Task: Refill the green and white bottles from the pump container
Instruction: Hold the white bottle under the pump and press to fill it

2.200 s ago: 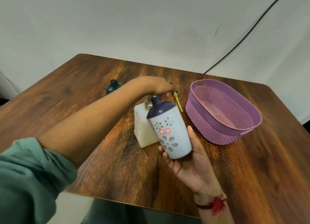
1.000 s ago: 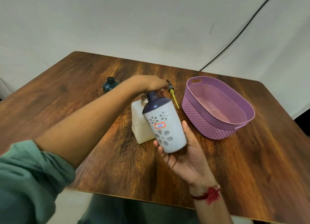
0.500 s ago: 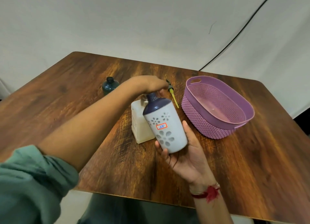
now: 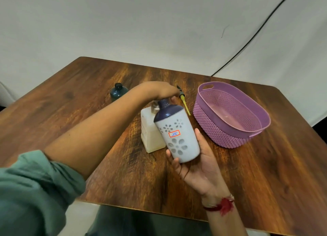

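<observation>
The cream square plastic pump container (image 4: 150, 136) stands near the middle of the brown wooden table (image 4: 265, 174), well apart from every edge, with a broad stretch of wood between it and the near edge. To its right, near, sits the purple woven-look plastic basket (image 4: 221, 135); beyond it to the left, apart, stands the small dark green bottle (image 4: 118, 94). The left hand (image 4: 159, 90) arches over its pump head, fingers bent down; whether they grip or press cannot be told. The right hand (image 4: 196, 161) cradles the white flower-patterned bottle (image 4: 177, 138) just in front of it, thumb and fingers curled round the base. The bottle is tilted, its navy neck beside the pump head
</observation>
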